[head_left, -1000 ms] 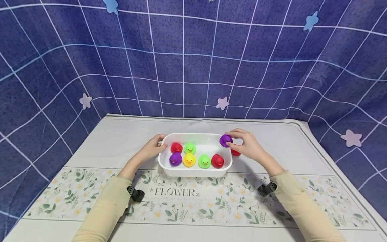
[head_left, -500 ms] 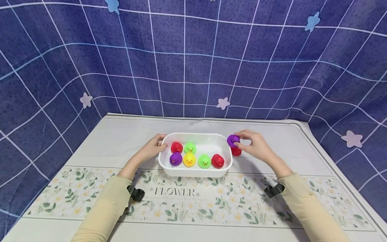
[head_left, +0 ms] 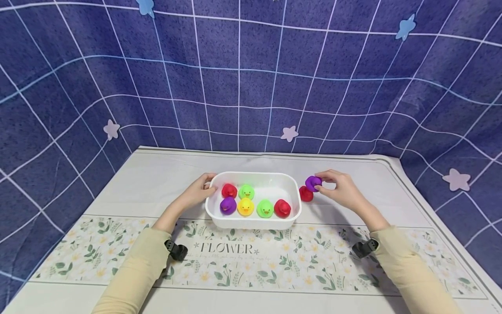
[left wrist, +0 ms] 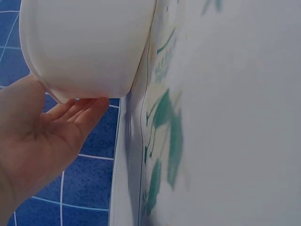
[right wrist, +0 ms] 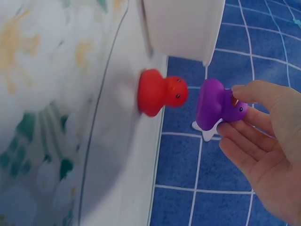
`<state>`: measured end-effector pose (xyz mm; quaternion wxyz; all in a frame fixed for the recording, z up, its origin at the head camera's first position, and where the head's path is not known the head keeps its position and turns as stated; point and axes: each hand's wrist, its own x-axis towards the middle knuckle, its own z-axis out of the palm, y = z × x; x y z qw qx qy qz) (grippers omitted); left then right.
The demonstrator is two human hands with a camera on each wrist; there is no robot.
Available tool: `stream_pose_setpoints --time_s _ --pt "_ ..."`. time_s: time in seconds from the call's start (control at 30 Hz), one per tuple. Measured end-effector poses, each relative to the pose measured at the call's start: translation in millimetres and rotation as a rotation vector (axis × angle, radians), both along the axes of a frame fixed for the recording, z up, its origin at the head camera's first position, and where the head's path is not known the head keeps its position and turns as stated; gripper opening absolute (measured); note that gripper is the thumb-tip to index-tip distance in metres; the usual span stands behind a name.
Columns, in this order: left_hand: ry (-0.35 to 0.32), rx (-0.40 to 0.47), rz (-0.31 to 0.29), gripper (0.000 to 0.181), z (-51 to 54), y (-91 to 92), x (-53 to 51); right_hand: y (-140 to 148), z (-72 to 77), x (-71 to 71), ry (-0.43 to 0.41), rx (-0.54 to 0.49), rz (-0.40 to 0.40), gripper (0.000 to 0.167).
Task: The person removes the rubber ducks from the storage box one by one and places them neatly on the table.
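Observation:
A purple rubber duck (head_left: 313,183) is pinched between the thumb and fingers of my right hand (head_left: 340,188), raised above the table to the right of the white plastic bin. The right wrist view shows this purple duck (right wrist: 214,106) apart from a red rubber duck (right wrist: 157,92), which stands on the table close to the bin's right end. My left hand (head_left: 195,192) grips the left end of the white bin (head_left: 251,223). In the left wrist view the thumb lies at the bin's rim and the fingers (left wrist: 91,117) touch its outer wall.
Inside the bin sit a red duck (head_left: 229,191), a green duck (head_left: 246,192), a purple duck (head_left: 228,206), a yellow duck (head_left: 245,206), and further green and red ones. A flower-printed cloth (head_left: 243,270) covers the table. Blue gridded fabric (head_left: 251,87) hangs behind it.
My right hand has carried the purple duck rightward, from over the bin's right end to beyond it, uncovering more of the red duck on the table. The left hand and bin stay put.

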<state>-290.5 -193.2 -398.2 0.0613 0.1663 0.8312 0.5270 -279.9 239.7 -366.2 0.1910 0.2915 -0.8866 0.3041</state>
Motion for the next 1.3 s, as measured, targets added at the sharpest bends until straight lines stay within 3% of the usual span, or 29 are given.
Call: stream_pose_setpoints --time_s 0.3,0.67,0.97,1.3 --pt "0.010 0.008 -0.029 0.049 -3.2 -2.4 -3.1 14.1 -9.4 -1.6 -0.008 0.017 -0.036 0.030" --pt "0.016 -0.008 -0.031 0.049 -4.2 -2.8 -5.2 22.5 -18.6 -4.9 -0.083 0.031 -0.072 0.031" --pt "0.004 -0.011 -0.024 0.050 -4.1 -2.3 -4.3 28.3 -26.6 -5.7 -0.149 0.040 -0.083 0.032" --pt "0.000 0.002 -0.033 0.050 -4.3 -2.8 -4.0 30.0 -30.3 -7.3 -0.166 0.054 -0.078 0.031"
